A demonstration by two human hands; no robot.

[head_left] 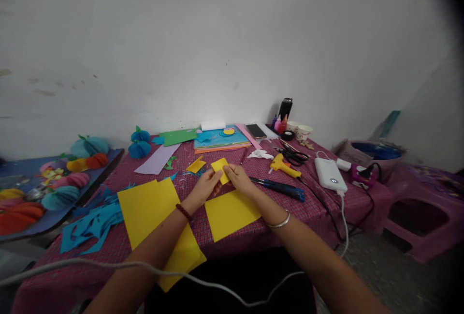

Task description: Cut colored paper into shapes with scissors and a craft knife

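Note:
A small piece of yellow paper (219,165) is pinched between both hands above the table. My left hand (205,186) grips its lower left side, fingers closed. On its right edge my right hand (237,178) is closed too, thumb on top. Below the right wrist lies a larger yellow sheet (228,215). More large yellow sheets (145,207) lie under and left of my left forearm. Beyond my hands, a folded yellow piece (196,165) rests on the cloth among small scraps. A blue-handled cutter (281,188) lies right of my right hand.
A yellow glue gun (284,165), black scissors (293,154) and a white power bank (330,174) with cables stand to the right. Blue paper scraps (92,227) and paper pumpkins (61,198) are at left. Stacked coloured sheets (221,144) lie at the back. A white cable (145,266) crosses in front.

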